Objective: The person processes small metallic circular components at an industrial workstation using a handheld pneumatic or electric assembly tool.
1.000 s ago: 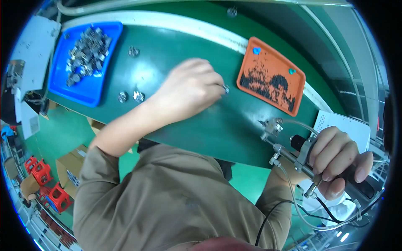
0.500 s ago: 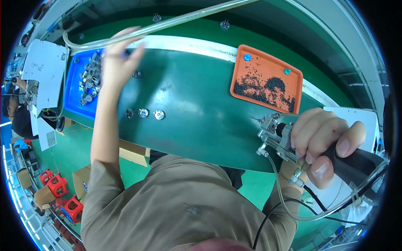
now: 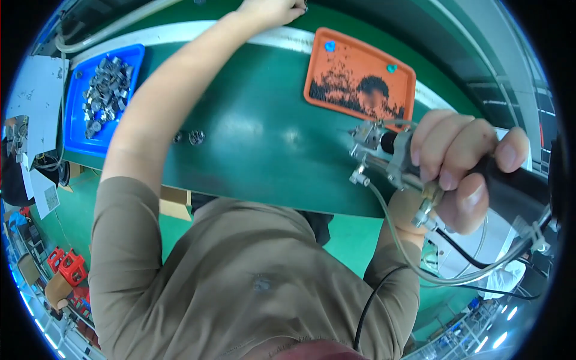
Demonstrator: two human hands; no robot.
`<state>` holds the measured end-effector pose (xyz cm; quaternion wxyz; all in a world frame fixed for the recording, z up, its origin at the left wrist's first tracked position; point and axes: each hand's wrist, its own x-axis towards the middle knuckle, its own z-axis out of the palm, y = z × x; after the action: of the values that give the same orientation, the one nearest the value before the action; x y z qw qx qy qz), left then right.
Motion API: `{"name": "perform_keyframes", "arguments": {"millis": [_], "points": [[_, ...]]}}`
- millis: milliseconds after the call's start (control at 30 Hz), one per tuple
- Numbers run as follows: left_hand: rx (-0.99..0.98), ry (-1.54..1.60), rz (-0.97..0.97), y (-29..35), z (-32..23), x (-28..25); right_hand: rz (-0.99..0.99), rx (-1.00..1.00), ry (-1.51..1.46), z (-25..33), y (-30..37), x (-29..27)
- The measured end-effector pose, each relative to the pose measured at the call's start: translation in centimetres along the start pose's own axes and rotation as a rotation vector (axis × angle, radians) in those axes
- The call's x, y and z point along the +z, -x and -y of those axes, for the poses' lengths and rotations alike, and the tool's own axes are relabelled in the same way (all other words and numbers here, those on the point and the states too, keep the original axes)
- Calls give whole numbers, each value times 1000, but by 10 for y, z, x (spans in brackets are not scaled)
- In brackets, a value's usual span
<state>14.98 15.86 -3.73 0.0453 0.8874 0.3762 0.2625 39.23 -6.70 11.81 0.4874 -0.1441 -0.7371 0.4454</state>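
Observation:
My left hand (image 3: 273, 11) reaches to the far edge of the bench, partly cut off by the top of the view. Its fingers are pinched together at a small dark metal part (image 3: 306, 6), only a bit of which shows. On the right, my right hand (image 3: 465, 156) is wrapped round a black-handled tool with metal fittings (image 3: 375, 144), clear tubing and a black hose. The tool's front end points left over the green bench top. Two small round metal parts (image 3: 196, 137) lie beside my left forearm, one partly hidden by it.
A blue tray (image 3: 71, 129) heaped with metal parts (image 3: 108, 84) stands at the left. The orange tray (image 3: 354, 45), at the far right, holds many tiny black pieces (image 3: 342, 90) and two blue-green bits. Clear tubing (image 3: 120, 30) crosses the upper left. Red stools (image 3: 73, 268) stand on the floor.
My left hand has swung from near the blue tray to the far middle, and its spread fingers have closed. The view has shifted; my right hand keeps its grip on the tool.

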Motion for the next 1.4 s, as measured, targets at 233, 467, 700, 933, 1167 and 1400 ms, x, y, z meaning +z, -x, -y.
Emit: {"name": "perform_keyframes", "arguments": {"millis": [233,467,700,933,1167,1400], "points": [[60,211,88,114,-104,-57,50,50,-15,-8,2,-3],[185,442,97,164,-132,-13,98,66,-40,-21,3,7],[193,446,104,165,-127,-11,106,78,-79,-37,1,18],[195,467,92,165,-126,-11,96,122,-67,-39,2,21],[199,461,73,167,-125,-10,140,107,-107,-43,-1,20],[194,463,83,167,-126,-8,169,77,-99,-46,2,17]]}}
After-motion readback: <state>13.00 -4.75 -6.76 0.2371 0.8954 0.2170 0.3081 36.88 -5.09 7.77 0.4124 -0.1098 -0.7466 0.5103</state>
